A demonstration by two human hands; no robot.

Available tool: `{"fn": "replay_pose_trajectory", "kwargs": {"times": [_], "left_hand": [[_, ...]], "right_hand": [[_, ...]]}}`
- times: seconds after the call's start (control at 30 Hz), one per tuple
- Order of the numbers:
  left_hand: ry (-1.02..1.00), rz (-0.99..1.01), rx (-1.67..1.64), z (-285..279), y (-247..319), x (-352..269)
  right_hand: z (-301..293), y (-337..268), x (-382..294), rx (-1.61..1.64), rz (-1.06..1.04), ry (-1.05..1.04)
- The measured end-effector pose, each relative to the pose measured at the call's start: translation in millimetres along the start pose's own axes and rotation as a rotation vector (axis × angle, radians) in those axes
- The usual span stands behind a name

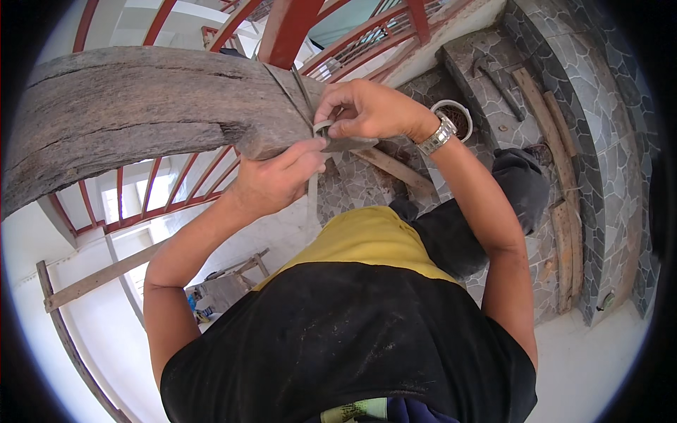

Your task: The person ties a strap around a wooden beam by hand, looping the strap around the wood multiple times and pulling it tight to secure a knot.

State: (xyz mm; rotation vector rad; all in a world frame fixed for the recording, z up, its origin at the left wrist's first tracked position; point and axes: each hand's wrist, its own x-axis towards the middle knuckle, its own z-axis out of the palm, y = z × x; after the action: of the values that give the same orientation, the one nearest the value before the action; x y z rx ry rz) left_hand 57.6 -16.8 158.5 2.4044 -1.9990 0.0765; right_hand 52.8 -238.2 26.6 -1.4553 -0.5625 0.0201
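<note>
A weathered wooden plank (143,100) with long cracks stretches from the left rim to my hands. Close to its right end, a narrow flat strap (288,92) crosses the wood beside a red post (290,31). The fingers of my right hand (370,108) pinch a curled part of this strap above the plank's near edge. Just below, my left hand (277,174) grips the strap with thumb and fingertips, its back close to the plank's broken edge. A pale strip (312,198) hangs beneath my left hand. My fingers partly hide where the strap ends meet.
A white bucket (469,120) holding small brown bits stands at the right, beside a stone-tiled step with a hammer (500,87) and wooden boards (555,153). Red railings (365,39) run behind the plank. Timber poles (100,277) cross at lower left.
</note>
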Motion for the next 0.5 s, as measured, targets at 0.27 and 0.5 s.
{"fn": "replay_pose_trajectory", "kwargs": {"times": [0.27, 0.5], "left_hand": [[0.030, 0.011, -0.007, -1.0, 1.1, 1.3], [0.026, -0.001, -0.007, 1.0, 1.7, -0.1]], "right_hand": [[-0.9, -24.0, 0.1, -0.120, 0.070, -0.064], [1.6, -14.1, -0.4, -0.212, -0.059, -0.019]]}}
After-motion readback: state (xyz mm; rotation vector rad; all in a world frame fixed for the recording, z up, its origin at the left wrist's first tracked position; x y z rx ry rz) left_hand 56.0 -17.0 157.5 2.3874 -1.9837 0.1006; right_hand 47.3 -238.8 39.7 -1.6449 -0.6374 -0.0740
